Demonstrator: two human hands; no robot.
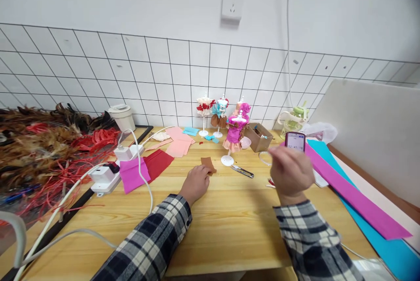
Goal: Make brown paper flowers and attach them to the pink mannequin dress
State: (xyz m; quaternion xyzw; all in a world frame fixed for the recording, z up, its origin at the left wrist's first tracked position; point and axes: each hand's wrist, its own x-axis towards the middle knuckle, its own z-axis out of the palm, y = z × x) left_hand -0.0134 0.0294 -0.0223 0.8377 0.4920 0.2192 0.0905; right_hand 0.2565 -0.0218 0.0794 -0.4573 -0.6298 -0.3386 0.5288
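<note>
My left hand (196, 183) is on the table, its fingers closed at the near edge of a small piece of brown crepe paper (208, 163). My right hand (291, 172) is raised over the right side, fingers curled together; whatever they may hold is hidden. Just beyond the brown paper stands a small white dress form in a magenta and peach paper dress (234, 134). Beside its round base lies a pair of thread snips (243, 171). Three more dressed forms, one in cream and red (204, 108), stand behind it.
Peach paper (180, 142), red paper (159, 163) and magenta paper (134, 175) lie left, by a power strip (106, 183) with loose cables. A cardboard box (259, 137) and a lit phone (295, 139) are at right, near long magenta strips (357, 191). Feathers (42, 141) fill the far left.
</note>
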